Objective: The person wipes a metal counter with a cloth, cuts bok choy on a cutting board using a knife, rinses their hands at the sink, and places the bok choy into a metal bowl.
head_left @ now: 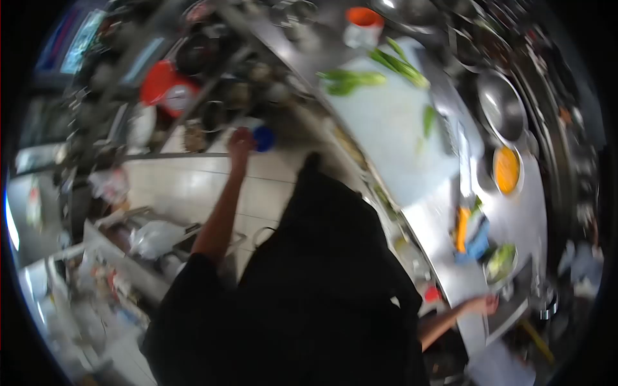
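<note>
This is a kitchen: a long, shiny metal counter bears a broad white cutting board with bright green leafy stalks, a long-bladed, orange-handled knife and pale green vegetables; a round silver metal bowl sits alongside.

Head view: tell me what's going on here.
A person in black has both arms out. The left hand is beside a round blue object; blur hides whether it grips it. The right hand is by the shiny steel counter, near a bowl of green vegetables; its hold is unclear. Leafy greens lie on the white rectangular cutting board, and an orange-handled knife lies unheld by it.
</note>
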A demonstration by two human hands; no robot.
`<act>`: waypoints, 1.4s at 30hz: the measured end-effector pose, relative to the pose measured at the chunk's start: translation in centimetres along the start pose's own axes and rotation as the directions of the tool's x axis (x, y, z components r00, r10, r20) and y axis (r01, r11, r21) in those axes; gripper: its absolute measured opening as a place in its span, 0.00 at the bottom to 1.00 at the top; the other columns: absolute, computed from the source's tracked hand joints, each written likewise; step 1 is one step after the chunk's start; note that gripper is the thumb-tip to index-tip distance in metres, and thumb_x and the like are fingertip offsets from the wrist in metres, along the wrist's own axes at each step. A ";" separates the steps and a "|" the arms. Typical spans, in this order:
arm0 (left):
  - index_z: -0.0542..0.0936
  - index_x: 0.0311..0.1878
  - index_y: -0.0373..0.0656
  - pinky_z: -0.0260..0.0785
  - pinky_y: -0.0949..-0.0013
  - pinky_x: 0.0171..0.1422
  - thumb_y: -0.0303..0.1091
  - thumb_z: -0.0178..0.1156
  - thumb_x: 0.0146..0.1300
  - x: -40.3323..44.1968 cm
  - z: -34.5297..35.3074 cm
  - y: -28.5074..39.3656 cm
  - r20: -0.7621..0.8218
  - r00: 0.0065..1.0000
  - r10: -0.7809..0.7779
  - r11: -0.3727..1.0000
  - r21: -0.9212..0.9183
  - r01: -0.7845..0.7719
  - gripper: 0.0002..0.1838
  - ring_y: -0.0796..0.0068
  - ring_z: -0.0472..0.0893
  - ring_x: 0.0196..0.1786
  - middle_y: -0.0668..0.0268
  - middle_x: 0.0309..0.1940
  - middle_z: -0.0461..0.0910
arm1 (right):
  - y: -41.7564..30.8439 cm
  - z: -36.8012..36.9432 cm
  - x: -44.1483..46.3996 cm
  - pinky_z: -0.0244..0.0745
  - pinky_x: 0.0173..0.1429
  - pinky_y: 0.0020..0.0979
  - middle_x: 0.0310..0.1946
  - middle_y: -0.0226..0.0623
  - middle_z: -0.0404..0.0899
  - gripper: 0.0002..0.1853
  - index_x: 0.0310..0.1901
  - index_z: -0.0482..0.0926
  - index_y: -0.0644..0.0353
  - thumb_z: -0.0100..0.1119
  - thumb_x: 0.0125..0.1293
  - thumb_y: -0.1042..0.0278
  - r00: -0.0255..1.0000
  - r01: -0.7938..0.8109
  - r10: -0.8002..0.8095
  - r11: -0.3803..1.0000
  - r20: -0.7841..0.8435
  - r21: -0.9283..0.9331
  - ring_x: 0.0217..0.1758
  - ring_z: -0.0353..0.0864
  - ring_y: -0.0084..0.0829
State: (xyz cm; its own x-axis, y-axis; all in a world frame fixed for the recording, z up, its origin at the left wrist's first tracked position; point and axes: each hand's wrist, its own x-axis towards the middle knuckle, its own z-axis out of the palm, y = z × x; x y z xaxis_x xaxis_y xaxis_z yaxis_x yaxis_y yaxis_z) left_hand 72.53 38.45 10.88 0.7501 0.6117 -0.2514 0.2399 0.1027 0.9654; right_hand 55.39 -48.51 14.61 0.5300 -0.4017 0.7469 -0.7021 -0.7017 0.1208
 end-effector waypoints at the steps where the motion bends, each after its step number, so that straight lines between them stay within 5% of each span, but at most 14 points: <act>1: 0.77 0.49 0.39 0.73 0.73 0.37 0.22 0.56 0.61 -0.9 2.0 1.8 0.050 0.999 0.011 1.000 0.023 -0.012 0.12 0.76 0.81 0.34 0.63 0.37 0.80 | -6.9 -3.7 1.9 0.76 0.55 0.36 0.47 0.45 0.80 0.17 0.51 0.77 0.66 0.60 0.66 0.64 0.898 -0.420 0.405 0.674 0.172 0.607 0.51 0.80 0.38; 5: 0.77 0.48 0.39 0.71 0.74 0.39 0.23 0.56 0.63 -0.7 7.5 5.3 0.362 0.898 0.251 0.962 0.012 -0.274 0.10 0.77 0.80 0.35 0.65 0.36 0.80 | -17.4 -7.0 5.5 0.75 0.53 0.34 0.47 0.40 0.80 0.15 0.51 0.78 0.63 0.58 0.63 0.71 0.951 -0.257 0.109 0.800 0.290 0.542 0.50 0.79 0.33; 10: 0.77 0.47 0.41 0.69 0.75 0.39 0.22 0.54 0.66 3.1 9.4 10.6 0.527 0.693 0.492 0.727 0.190 -0.660 0.08 0.80 0.79 0.36 0.68 0.36 0.79 | -32.6 -13.5 6.4 0.74 0.46 0.29 0.45 0.39 0.81 0.12 0.48 0.78 0.64 0.52 0.64 0.79 0.861 -0.028 -0.379 0.631 0.339 0.775 0.48 0.79 0.32; 12: 0.77 0.46 0.40 0.70 0.75 0.39 0.21 0.55 0.65 6.9 6.5 12.2 0.326 0.822 0.466 0.822 0.183 -0.539 0.08 0.80 0.79 0.35 0.67 0.35 0.79 | -37.6 -14.9 5.3 0.73 0.46 0.28 0.45 0.38 0.81 0.12 0.48 0.78 0.64 0.51 0.64 0.79 0.814 0.000 -0.494 0.524 0.305 0.852 0.49 0.78 0.33; 15: 0.77 0.46 0.40 0.72 0.65 0.40 0.26 0.58 0.59 16.0 -0.6 10.3 -0.016 0.971 0.238 0.945 -0.225 -0.236 0.11 0.66 0.80 0.33 0.58 0.29 0.78 | -46.0 -19.3 5.3 0.72 0.48 0.28 0.45 0.38 0.80 0.11 0.46 0.78 0.65 0.50 0.63 0.80 0.757 -0.119 -0.562 0.382 0.333 0.916 0.49 0.78 0.31; 18: 0.76 0.48 0.39 0.71 0.56 0.46 0.30 0.58 0.56 24.6 -8.3 7.7 -0.075 0.909 0.409 0.803 0.504 -0.320 0.16 0.50 0.80 0.37 0.51 0.31 0.79 | -53.8 -21.8 7.2 0.73 0.47 0.27 0.46 0.38 0.80 0.11 0.47 0.78 0.65 0.50 0.65 0.79 0.715 -0.033 -0.662 0.286 0.223 0.958 0.48 0.79 0.31; 20: 0.75 0.50 0.38 0.70 0.50 0.53 0.33 0.57 0.53 26.9 -9.7 9.5 -0.172 0.809 0.562 0.621 0.734 -0.275 0.20 0.38 0.78 0.42 0.45 0.34 0.79 | -59.3 -23.4 8.5 0.74 0.46 0.26 0.46 0.39 0.80 0.10 0.48 0.78 0.66 0.50 0.67 0.79 0.685 -0.022 -0.708 0.215 0.172 0.976 0.47 0.79 0.30; 27: 0.72 0.52 0.29 0.67 0.51 0.60 0.33 0.58 0.51 30.0 -8.7 12.1 -0.137 0.880 0.455 0.619 0.759 -0.202 0.25 0.37 0.76 0.50 0.39 0.43 0.78 | -81.6 -26.2 9.8 0.74 0.51 0.26 0.45 0.37 0.82 0.12 0.51 0.78 0.64 0.57 0.66 0.74 0.586 -0.236 -0.804 -0.045 0.105 0.971 0.48 0.80 0.25; 29: 0.73 0.52 0.30 0.68 0.51 0.60 0.31 0.58 0.51 31.4 -8.3 12.5 0.049 0.627 0.778 0.282 0.864 -0.417 0.24 0.38 0.75 0.53 0.38 0.48 0.76 | -89.4 -21.1 9.7 0.76 0.48 0.31 0.40 0.41 0.84 0.13 0.48 0.80 0.62 0.59 0.61 0.70 0.626 -0.149 -0.778 -0.057 0.049 0.987 0.43 0.85 0.33; 30: 0.73 0.52 0.30 0.68 0.51 0.60 0.31 0.58 0.51 32.4 -8.4 13.5 0.046 0.633 0.773 0.286 0.865 -0.412 0.24 0.38 0.75 0.53 0.38 0.48 0.76 | -91.7 -23.2 10.5 0.77 0.44 0.33 0.33 0.42 0.84 0.13 0.46 0.81 0.61 0.59 0.60 0.69 0.626 0.012 -0.773 0.140 0.102 0.990 0.38 0.85 0.33; 32: 0.74 0.57 0.33 0.70 0.54 0.59 0.29 0.56 0.52 35.6 -8.6 16.3 -0.069 0.934 0.352 0.406 0.910 -0.086 0.25 0.42 0.77 0.52 0.40 0.48 0.77 | -95.9 -25.6 10.2 0.77 0.39 0.35 0.28 0.43 0.83 0.11 0.43 0.83 0.60 0.59 0.60 0.68 0.668 -0.018 -0.744 -0.044 -0.020 0.999 0.33 0.85 0.35; 38: 0.75 0.53 0.34 0.71 0.53 0.56 0.29 0.55 0.54 42.9 -9.8 18.7 0.088 0.995 0.044 0.315 0.944 -0.097 0.22 0.43 0.78 0.50 0.42 0.45 0.78 | -98.1 -33.9 -1.9 0.75 0.33 0.31 0.22 0.36 0.82 0.10 0.43 0.83 0.56 0.61 0.62 0.64 0.395 0.010 -0.917 -0.049 -0.049 0.999 0.26 0.81 0.25; 41: 0.76 0.51 0.34 0.71 0.52 0.54 0.30 0.55 0.54 43.1 -10.7 18.9 0.216 0.976 -0.037 0.357 0.915 -0.189 0.20 0.43 0.78 0.48 0.43 0.44 0.79 | -100.1 -37.3 -8.9 0.74 0.29 0.28 0.24 0.40 0.82 0.17 0.47 0.78 0.63 0.61 0.64 0.59 -0.029 -0.682 -0.942 0.262 0.333 0.683 0.24 0.81 0.29; 42: 0.76 0.50 0.34 0.72 0.52 0.54 0.30 0.55 0.54 42.9 -11.1 19.0 0.255 0.965 -0.062 0.388 0.897 -0.213 0.19 0.43 0.79 0.48 0.44 0.43 0.79 | -101.8 -36.8 -10.4 0.74 0.29 0.28 0.24 0.40 0.82 0.17 0.47 0.78 0.63 0.61 0.64 0.59 -0.024 -0.689 -0.944 0.254 0.328 0.679 0.24 0.81 0.29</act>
State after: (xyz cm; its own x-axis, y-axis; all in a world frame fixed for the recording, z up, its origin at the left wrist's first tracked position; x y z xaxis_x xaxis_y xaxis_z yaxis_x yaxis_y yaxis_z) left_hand 102.42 75.33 19.24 0.8663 0.3834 -0.3202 0.4863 -0.7937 0.3654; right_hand 103.86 48.75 18.67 0.8063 0.4791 -0.3469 -0.2202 -0.3013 -0.9278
